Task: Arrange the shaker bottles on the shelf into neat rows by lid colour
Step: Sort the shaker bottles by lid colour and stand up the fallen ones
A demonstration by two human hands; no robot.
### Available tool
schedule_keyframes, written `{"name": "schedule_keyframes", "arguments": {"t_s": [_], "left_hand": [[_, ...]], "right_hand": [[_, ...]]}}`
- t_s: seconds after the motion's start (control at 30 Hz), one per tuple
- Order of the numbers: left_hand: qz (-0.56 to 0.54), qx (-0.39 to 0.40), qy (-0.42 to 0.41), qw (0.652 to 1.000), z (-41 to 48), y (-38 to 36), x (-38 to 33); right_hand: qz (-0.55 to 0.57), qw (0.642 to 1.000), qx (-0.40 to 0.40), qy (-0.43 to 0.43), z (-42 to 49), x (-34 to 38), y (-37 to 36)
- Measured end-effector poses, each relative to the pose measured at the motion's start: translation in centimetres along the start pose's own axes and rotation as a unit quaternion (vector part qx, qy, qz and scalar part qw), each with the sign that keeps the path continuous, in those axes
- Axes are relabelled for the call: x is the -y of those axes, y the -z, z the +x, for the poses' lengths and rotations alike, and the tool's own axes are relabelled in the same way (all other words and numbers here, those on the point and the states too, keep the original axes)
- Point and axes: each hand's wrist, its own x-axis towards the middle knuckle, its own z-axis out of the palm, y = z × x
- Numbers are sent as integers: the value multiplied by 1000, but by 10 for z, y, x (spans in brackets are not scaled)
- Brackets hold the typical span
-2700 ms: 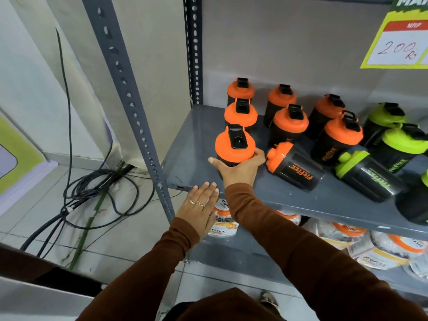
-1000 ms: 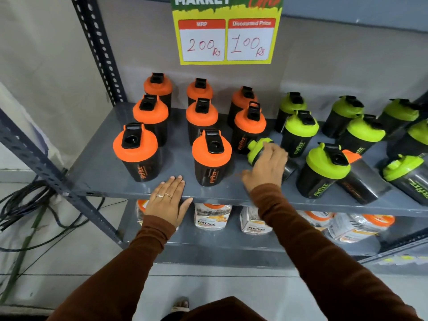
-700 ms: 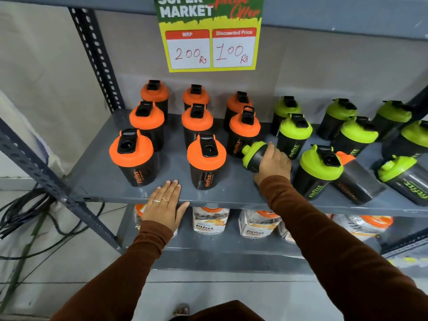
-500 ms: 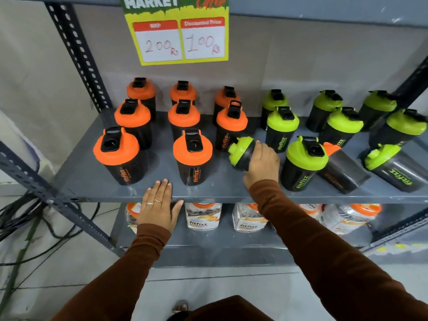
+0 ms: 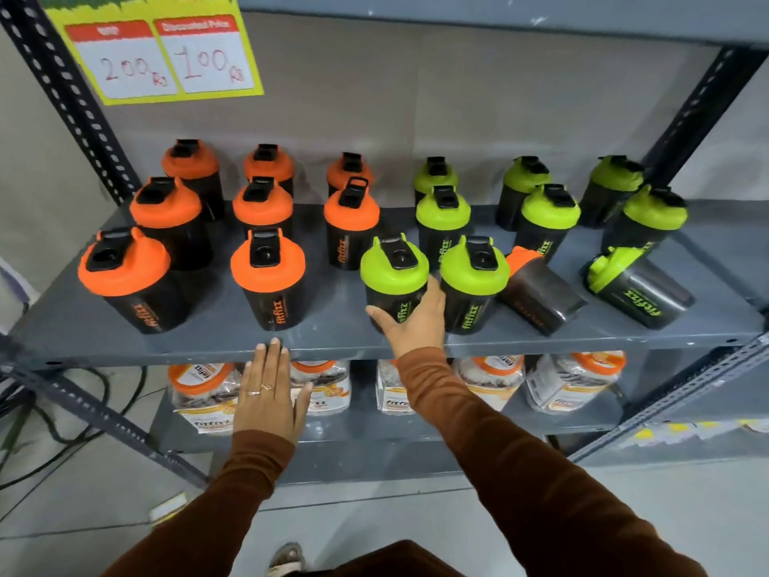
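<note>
Black shaker bottles stand on a grey metal shelf [image 5: 333,343]. Several with orange lids [image 5: 267,260] fill the left half in rows. Several with green lids [image 5: 474,264] fill the right half. My right hand [image 5: 412,322] grips a green-lidded bottle [image 5: 394,268], upright at the front middle. An orange-lidded bottle [image 5: 541,293] lies tipped over to the right of the green front row. A green-lidded bottle [image 5: 641,289] lies on its side at the far right. My left hand [image 5: 268,393] rests flat with fingers apart at the shelf's front edge, holding nothing.
A yellow price sign [image 5: 158,56] hangs on the back wall at top left. Jars with orange lids [image 5: 199,389] fill the lower shelf. Slotted steel uprights [image 5: 62,97] frame the rack. Black cables [image 5: 62,431] lie on the floor at left.
The green-lidded bottle in my right hand was lying tilted on the shelf; it now stands upright at the front. My left hand has stayed at the shelf edge.
</note>
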Motion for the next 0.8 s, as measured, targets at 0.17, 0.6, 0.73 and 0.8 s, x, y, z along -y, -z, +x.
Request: {"name": "schedule_keyframes", "arguments": {"t_s": [0.17,0.6,0.73,0.8], "left_hand": [[23,22,-77,997,11,0,-23],[-8,-5,-46,999,37,-4,-66],[-4,-19,-42,999,38,-6,-66],[-4,-25,-39,999,39,-8,-66]], "right_hand": [[4,999,38,-6,-9,-11,10],[-321,917,-168,167,42,-70,131],[-424,901,-59,63,68,-65,143],[-442,896,-33,36,77,-65,144]]}}
